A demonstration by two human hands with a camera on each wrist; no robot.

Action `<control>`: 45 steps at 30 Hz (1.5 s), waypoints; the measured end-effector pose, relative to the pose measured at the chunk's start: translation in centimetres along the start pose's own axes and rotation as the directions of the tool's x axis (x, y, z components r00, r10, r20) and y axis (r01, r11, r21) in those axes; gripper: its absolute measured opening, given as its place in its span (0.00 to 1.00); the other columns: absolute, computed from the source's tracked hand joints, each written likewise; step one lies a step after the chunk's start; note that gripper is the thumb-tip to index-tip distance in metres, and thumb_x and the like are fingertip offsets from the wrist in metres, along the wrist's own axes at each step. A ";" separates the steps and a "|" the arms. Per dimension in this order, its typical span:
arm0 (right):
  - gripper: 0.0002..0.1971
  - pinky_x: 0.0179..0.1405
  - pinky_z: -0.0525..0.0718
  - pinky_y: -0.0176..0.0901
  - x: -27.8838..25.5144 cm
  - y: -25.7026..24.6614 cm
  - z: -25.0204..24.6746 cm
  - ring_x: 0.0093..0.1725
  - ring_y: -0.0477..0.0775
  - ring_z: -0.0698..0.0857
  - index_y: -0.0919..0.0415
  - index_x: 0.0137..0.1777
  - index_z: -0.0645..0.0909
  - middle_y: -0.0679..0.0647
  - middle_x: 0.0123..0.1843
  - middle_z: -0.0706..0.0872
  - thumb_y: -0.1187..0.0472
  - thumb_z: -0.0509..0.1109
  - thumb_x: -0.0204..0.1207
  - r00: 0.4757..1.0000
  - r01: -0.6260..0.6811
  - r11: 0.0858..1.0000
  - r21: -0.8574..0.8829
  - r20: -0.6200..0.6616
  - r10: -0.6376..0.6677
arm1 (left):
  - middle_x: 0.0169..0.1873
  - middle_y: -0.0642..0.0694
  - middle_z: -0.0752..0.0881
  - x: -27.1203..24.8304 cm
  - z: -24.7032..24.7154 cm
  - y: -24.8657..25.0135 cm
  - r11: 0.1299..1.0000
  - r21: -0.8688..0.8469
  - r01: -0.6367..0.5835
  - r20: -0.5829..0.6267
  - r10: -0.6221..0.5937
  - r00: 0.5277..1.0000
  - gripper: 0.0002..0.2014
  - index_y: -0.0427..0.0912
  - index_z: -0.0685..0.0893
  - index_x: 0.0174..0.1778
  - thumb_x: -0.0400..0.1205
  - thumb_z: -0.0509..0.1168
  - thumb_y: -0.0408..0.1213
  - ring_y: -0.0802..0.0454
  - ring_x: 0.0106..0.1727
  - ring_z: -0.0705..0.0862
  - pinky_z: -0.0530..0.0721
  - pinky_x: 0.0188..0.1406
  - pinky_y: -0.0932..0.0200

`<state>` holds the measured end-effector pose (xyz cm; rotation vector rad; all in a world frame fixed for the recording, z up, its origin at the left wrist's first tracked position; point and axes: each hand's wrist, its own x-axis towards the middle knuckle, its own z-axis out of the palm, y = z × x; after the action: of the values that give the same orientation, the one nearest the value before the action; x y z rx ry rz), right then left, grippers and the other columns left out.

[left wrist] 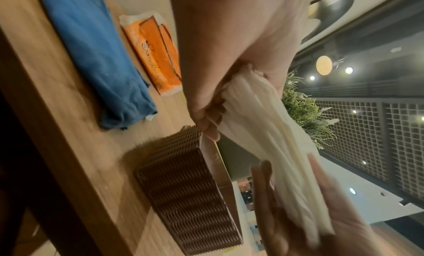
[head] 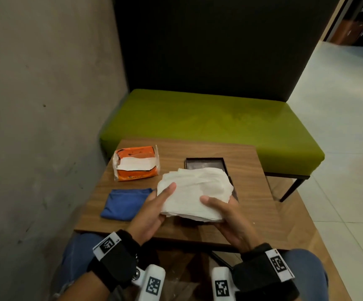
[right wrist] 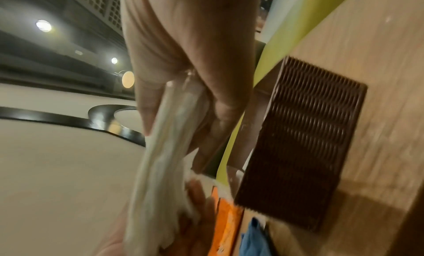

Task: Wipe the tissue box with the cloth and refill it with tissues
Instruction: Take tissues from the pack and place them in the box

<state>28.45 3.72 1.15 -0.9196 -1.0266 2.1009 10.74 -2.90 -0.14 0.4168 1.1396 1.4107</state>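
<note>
Head view: the left hand (head: 152, 210) and right hand (head: 230, 216) pinch a stack of white tissues (head: 194, 192) above the open tissue box (head: 206, 165); the blue cloth (head: 125, 203) lies left.
Left wrist view: fingers (left wrist: 207, 118) clamp the stack's edge over the box's ribbed wall.
Right wrist view: thumb and fingers (right wrist: 220, 107) squeeze the tissues.

A cursive brand name is printed along the side of the orange tissue pack (left wrist: 158, 58), too blurred to be read. Square black-and-white coded markers are carried on the wrist straps (head: 109, 246); no other text is legible.
</note>
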 end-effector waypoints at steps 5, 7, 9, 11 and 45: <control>0.20 0.62 0.85 0.58 -0.2 -0.5 -0.1 0.59 0.57 0.89 0.53 0.65 0.82 0.55 0.59 0.90 0.50 0.72 0.74 0.998 0.000 0.992 -0.128 -0.058 -0.007 | 0.59 0.47 0.88 -0.6 1.0 -0.1 0.992 0.128 -0.017 -0.031 0.021 0.999 0.19 0.47 0.77 0.66 0.79 0.66 0.42 0.51 0.58 0.87 0.85 0.56 0.57; 0.19 0.59 0.86 0.54 -0.1 -0.3 0.2 0.58 0.53 0.89 0.49 0.63 0.82 0.51 0.57 0.91 0.49 0.73 0.72 0.994 0.032 0.979 -0.203 -0.099 -0.053 | 0.60 0.48 0.86 -0.5 1.5 -0.3 0.987 0.159 -0.024 -0.061 0.034 0.998 0.21 0.48 0.76 0.69 0.79 0.66 0.44 0.50 0.60 0.85 0.82 0.62 0.52; 0.21 0.54 0.86 0.51 -0.2 -0.4 0.0 0.58 0.55 0.89 0.50 0.64 0.82 0.52 0.58 0.91 0.49 0.75 0.71 0.992 0.029 0.982 -0.189 -0.111 -0.051 | 0.58 0.48 0.86 -0.2 1.8 -0.1 0.990 0.140 -0.033 -0.093 0.046 0.995 0.18 0.49 0.75 0.67 0.81 0.64 0.43 0.51 0.59 0.85 0.82 0.62 0.52; 0.25 0.49 0.86 0.51 -0.4 -0.6 -0.2 0.58 0.58 0.88 0.53 0.64 0.82 0.55 0.58 0.90 0.52 0.72 0.65 0.993 -0.009 0.987 -0.158 -0.115 -0.010 | 0.54 0.48 0.88 0.1 2.2 -0.1 0.995 0.095 -0.010 -0.090 0.019 0.996 0.14 0.48 0.77 0.65 0.83 0.61 0.40 0.51 0.56 0.86 0.83 0.56 0.56; 0.22 0.57 0.78 0.46 4.0 -0.2 -2.7 0.65 0.58 0.73 0.55 0.70 0.74 0.58 0.66 0.71 0.63 0.70 0.77 0.897 0.015 -0.003 -1.000 0.015 -0.441 | 0.56 0.52 0.77 4.5 2.8 -2.6 -0.137 0.926 -0.352 0.376 0.421 0.826 0.11 0.49 0.80 0.60 0.82 0.63 0.40 0.55 0.60 0.74 0.67 0.56 0.64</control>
<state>28.35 7.98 -1.15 -1.4570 -2.3499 0.4992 13.40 1.71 -2.62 1.9837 2.1172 0.7145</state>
